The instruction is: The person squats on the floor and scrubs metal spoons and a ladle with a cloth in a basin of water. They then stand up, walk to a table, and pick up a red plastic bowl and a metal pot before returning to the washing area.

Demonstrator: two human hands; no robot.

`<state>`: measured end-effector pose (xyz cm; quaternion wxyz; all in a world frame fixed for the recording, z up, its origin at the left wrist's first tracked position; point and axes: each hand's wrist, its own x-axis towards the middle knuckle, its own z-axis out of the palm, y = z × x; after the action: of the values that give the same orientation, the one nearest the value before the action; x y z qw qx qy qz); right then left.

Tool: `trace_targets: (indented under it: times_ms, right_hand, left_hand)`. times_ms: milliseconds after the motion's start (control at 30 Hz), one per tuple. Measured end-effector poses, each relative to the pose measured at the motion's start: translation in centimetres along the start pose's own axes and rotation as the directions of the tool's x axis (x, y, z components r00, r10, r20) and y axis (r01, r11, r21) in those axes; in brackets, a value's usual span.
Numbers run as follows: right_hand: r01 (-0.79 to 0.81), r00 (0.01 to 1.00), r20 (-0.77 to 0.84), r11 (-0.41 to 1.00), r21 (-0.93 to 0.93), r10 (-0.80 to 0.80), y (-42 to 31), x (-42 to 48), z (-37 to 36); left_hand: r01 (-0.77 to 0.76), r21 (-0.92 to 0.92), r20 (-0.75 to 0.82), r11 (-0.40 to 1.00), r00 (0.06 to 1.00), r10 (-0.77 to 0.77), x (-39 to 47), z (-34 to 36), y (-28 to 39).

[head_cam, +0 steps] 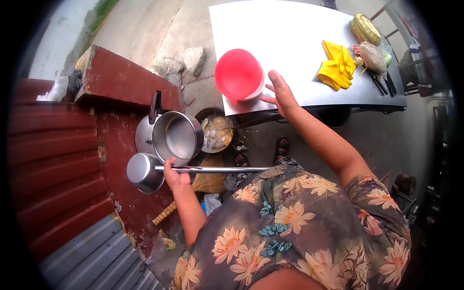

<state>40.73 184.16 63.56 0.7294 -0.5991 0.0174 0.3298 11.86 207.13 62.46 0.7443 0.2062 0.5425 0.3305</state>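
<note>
My left hand (176, 176) holds a metal pot (178, 137) by its lower rim, tilted so that its inside shows. Close by the same hand is a long-handled metal dipper (139, 172), its bowl to the left and its handle running right in front of my body; how the fingers bear on it is partly hidden. A metal lid (145, 136) with a black handle lies behind the pot on the red ledge. My right hand (281, 94) has its fingers spread beside a red plastic basin (239, 74) at the metal table's corner, over a pale container. Whether it touches them is unclear.
The metal table (282, 36) also bears yellow rubber gloves (338, 67), a woven basket (365, 29), plastic bags (373, 58) and black-handled tools. Below its left corner stands a bin with refuse (217, 132). A straw broom (210, 177) lies near my feet; a red wall block (130, 79) stands left.
</note>
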Motion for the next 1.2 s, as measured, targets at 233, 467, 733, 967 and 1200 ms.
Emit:
trace_targets:
  times_ms: [233, 467, 733, 967, 1200]
  right_hand:
    - [-0.002, 0.973, -0.224, 0.973, -0.231, -0.051, 3.8, 2.7, 3.9]
    - [-0.277, 0.938, -0.265, 0.942, -0.189, 0.222, 4.6, 7.6, 2.2]
    - [-0.241, 0.969, -0.120, 0.942, -0.234, 0.218, 3.0, 9.4, 1.7]
    - [-0.220, 0.975, -0.069, 0.961, -0.166, 0.212, 3.7, 9.2, 1.1]
    - [-0.218, 0.973, 0.072, 0.976, -0.009, 0.218, 5.0, 7.2, -1.9]
  left_hand:
    - [-0.031, 0.024, 0.008, 0.999, 0.999, 0.031, 3.3, -3.4, 1.4]
    - [-0.049, 0.057, 0.021, 0.997, 0.999, 0.048, 3.3, -5.9, 4.1]
    - [-0.048, 0.049, -0.021, 0.998, 0.999, 0.049, 3.9, -7.6, 5.0]
    - [0.006, 0.107, 0.099, 0.994, 0.995, -0.017, 5.2, -2.3, 2.1]
    - [0.000, 0.288, 0.188, 0.958, 0.981, -0.057, 6.5, 4.5, -2.8]
